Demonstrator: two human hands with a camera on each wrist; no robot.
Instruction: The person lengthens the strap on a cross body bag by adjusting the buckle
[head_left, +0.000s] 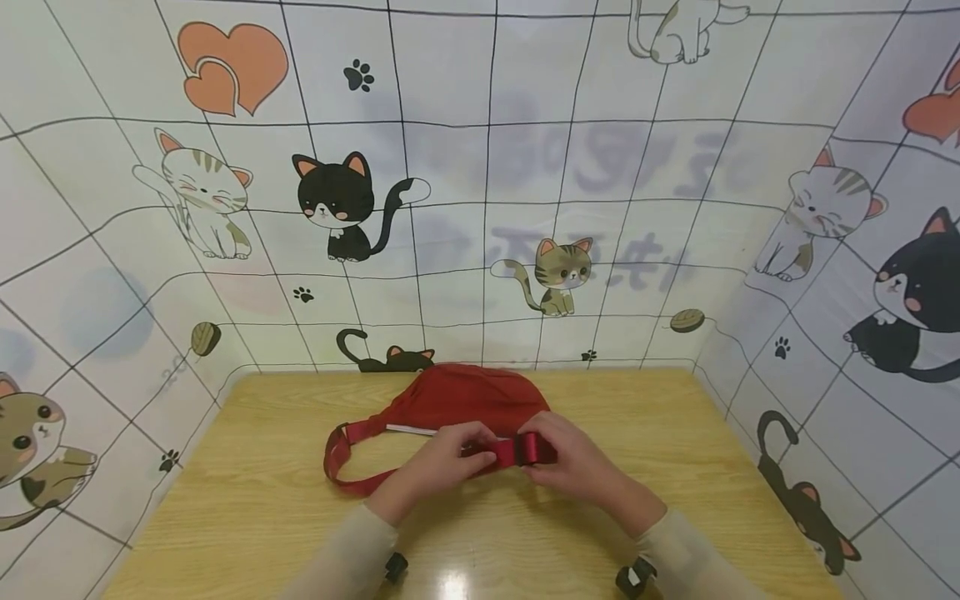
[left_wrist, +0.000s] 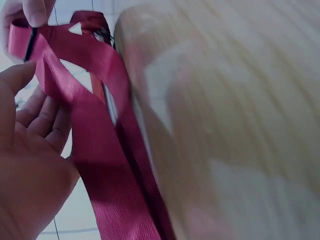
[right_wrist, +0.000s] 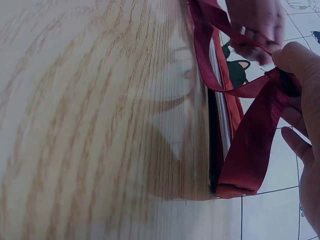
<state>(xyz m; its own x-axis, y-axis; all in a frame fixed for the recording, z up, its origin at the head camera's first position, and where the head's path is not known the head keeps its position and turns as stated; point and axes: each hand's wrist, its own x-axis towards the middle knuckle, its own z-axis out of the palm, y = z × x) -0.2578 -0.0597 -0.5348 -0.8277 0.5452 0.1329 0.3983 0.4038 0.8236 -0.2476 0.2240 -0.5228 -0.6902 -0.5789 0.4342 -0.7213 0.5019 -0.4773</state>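
Observation:
A red waist bag (head_left: 472, 400) lies near the back of the wooden table, its strap (head_left: 348, 479) looping out to the left and front. In front of the bag, my left hand (head_left: 442, 458) pinches the strap between thumb and fingers; in the left wrist view the strap (left_wrist: 100, 150) runs down past the palm. My right hand (head_left: 573, 467) grips a dark buckle piece (head_left: 520, 450) with the strap folded through it. In the right wrist view, the right thumb (right_wrist: 295, 57) presses over this piece, and the fingers partly hide it.
The wooden table (head_left: 262, 533) reaches up to a white wall cloth (head_left: 450, 183) printed with cats and grid lines, which also encloses both sides. A plastic-like sheen shows on the tabletop. Dark wrist devices (head_left: 636, 577) sit below both sleeves.

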